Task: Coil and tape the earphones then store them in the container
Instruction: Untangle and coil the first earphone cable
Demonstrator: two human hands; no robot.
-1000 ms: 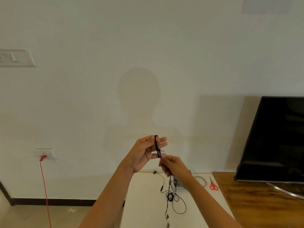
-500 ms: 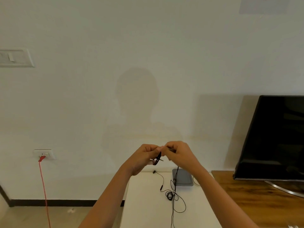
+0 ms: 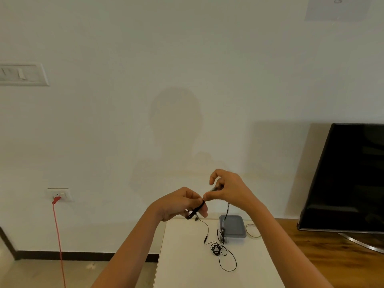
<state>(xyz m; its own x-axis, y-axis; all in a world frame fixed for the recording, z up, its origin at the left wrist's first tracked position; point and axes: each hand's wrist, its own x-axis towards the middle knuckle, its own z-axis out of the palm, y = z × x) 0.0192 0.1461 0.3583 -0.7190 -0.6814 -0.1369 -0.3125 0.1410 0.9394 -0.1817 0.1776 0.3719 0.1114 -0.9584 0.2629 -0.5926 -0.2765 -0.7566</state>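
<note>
My left hand (image 3: 182, 204) holds a small black coil of earphone cable (image 3: 194, 212) wound around its fingers, raised above the white table (image 3: 187, 267). My right hand (image 3: 226, 189) pinches the free end of that cable beside the coil; a strand hangs down from it toward the table. A second, loose black earphone (image 3: 218, 248) lies tangled on the table. The grey container (image 3: 233, 227) sits at the table's far edge. A clear tape ring (image 3: 253, 230) lies just right of the container.
A black TV screen (image 3: 349, 179) stands on a wooden surface (image 3: 332, 256) to the right. A red cable (image 3: 58, 235) hangs from a wall socket on the left. The white wall is close behind the table.
My left hand dropped lower and tilted the coil. My right hand rose from below the coil to beside it, carrying the cable end up. The scissors passed out of sight behind my arm.
</note>
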